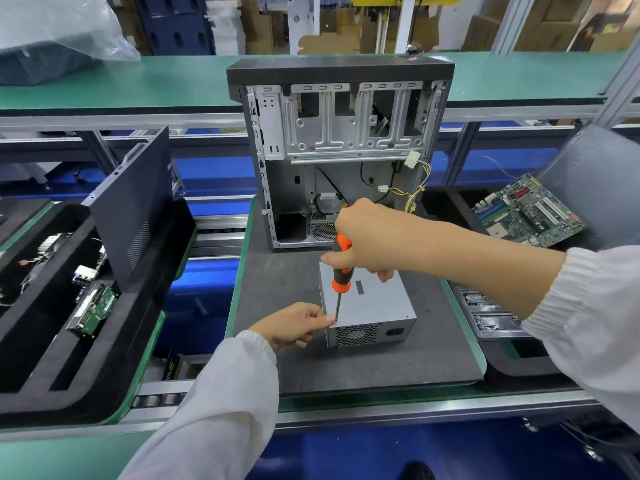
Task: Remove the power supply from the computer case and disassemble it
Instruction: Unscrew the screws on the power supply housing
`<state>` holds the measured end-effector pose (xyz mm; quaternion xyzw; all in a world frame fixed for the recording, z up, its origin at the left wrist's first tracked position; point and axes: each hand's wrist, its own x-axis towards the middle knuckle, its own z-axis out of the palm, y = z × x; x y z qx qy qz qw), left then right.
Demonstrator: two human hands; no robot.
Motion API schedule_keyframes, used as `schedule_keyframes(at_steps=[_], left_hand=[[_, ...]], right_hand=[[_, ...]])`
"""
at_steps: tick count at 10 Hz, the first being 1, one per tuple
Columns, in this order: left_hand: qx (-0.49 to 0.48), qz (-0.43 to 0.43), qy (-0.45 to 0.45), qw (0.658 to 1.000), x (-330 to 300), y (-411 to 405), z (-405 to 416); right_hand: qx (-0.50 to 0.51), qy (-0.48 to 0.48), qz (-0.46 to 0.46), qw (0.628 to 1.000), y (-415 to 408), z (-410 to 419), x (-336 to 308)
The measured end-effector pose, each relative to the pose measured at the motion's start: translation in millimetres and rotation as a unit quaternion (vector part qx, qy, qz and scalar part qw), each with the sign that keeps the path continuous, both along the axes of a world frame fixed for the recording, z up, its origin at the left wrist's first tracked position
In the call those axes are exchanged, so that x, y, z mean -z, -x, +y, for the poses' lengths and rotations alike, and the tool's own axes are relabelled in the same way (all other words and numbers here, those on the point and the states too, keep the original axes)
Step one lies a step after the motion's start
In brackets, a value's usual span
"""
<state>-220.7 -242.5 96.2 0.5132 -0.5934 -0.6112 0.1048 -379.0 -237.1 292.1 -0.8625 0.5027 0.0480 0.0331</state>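
Observation:
The grey metal power supply (370,306) sits on the dark mat (381,362), outside the open computer case (341,150) that stands behind it. My right hand (367,237) grips an orange-and-black screwdriver (341,271) held upright, its tip at the supply's near left top corner. My left hand (298,323) pinches at that same corner beside the screwdriver tip. Yellow and black cables (414,192) hang loose inside the case.
A black side panel (135,202) leans on the left tray, which holds circuit boards (97,310). A green motherboard (530,209) lies at the right against a grey panel (595,178). A tray of parts (485,317) sits lower right.

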Motion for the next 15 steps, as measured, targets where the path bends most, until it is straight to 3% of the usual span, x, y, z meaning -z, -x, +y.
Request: schedule_keyframes(at_steps=[7, 12, 14, 15], left_hand=[[0.006, -0.001, 0.0, 1.0, -1, 0, 2], [0.012, -0.057, 0.015, 0.998, -5, 5, 4], [0.044, -0.097, 0.049, 0.993, -12, 5, 4], [0.041, -0.053, 0.024, 0.997, -14, 1, 5]], right_hand=[[-0.033, -0.001, -0.017, 0.999, 6, -6, 7], [0.082, 0.071, -0.01, 0.994, 7, -5, 10], [0.012, 0.057, 0.049, 0.997, 5, -2, 6], [-0.029, 0.031, 0.075, 0.996, 8, -4, 2]])
